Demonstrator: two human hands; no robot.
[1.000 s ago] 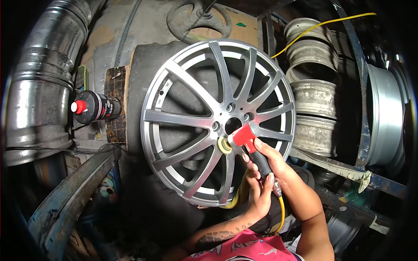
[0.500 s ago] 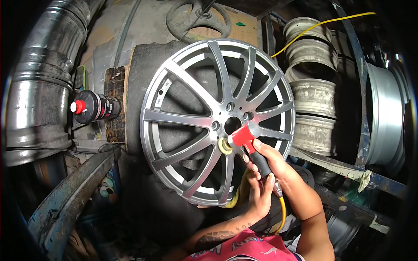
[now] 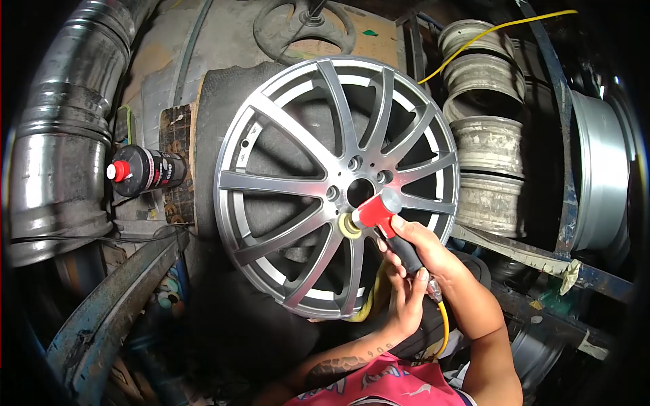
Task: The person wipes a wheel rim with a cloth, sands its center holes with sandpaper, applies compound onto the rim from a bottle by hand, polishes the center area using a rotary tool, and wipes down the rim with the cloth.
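Observation:
A silver multi-spoke wheel rim [image 3: 271,181] lies face up on a dark cloth [image 3: 213,128]. My right hand [image 3: 423,245] is wrapped round the black handle of a red air polisher [image 3: 374,211], with a yellow hose at its lower end. My left hand [image 3: 405,298] closes round the lower part of the handle from the other side, its fingers partly hidden. The tool's round yellow pad [image 3: 349,226] rests on the rim's hub face, just below the centre hole and beside the spoke roots.
A black bottle with a red cap [image 3: 145,170] stands left of the rim. Large shiny metal rims [image 3: 59,162] line the left edge. Several dusty rims [image 3: 489,145] are stacked on the right, by a blue metal frame [image 3: 560,128]. A steering wheel [image 3: 271,30] sits at the top.
The view has shifted slightly, so the rim and surroundings appear a little higher and to the left. Both hands keep their hold on the polisher, and the pad stays at nearly the same spot.

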